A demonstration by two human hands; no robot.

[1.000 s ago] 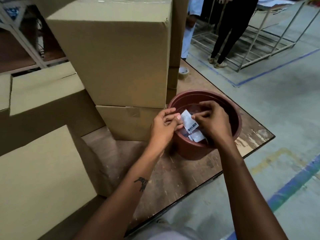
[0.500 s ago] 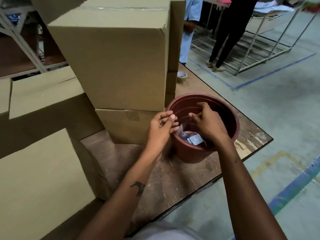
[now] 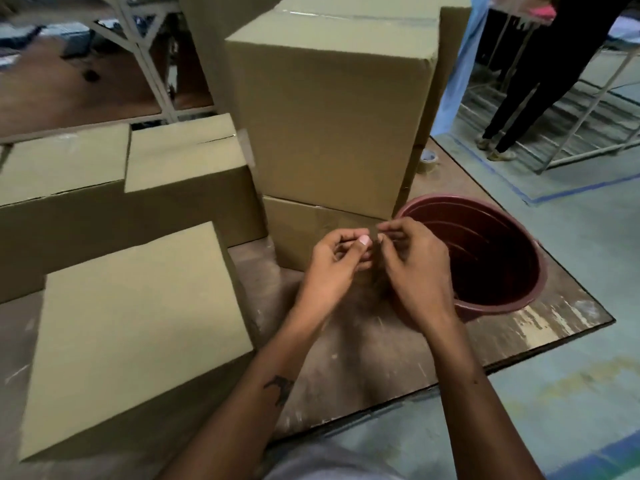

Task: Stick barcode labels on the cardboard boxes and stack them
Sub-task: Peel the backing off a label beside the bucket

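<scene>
Barcode label: hidden between the fingertips, too blurred to make out. Left hand (image 3: 332,261) and right hand (image 3: 412,268) meet fingertip to fingertip, fingers curled in a pinch; what they grip, cannot tell. Hands hover above worn surface (image 3: 363,362), before the lower box (image 3: 301,230) of two stacked. Tall box (image 3: 329,123) on top. Red basin (image 3: 485,258) just right. Flat box (image 3: 135,327) near left.
</scene>
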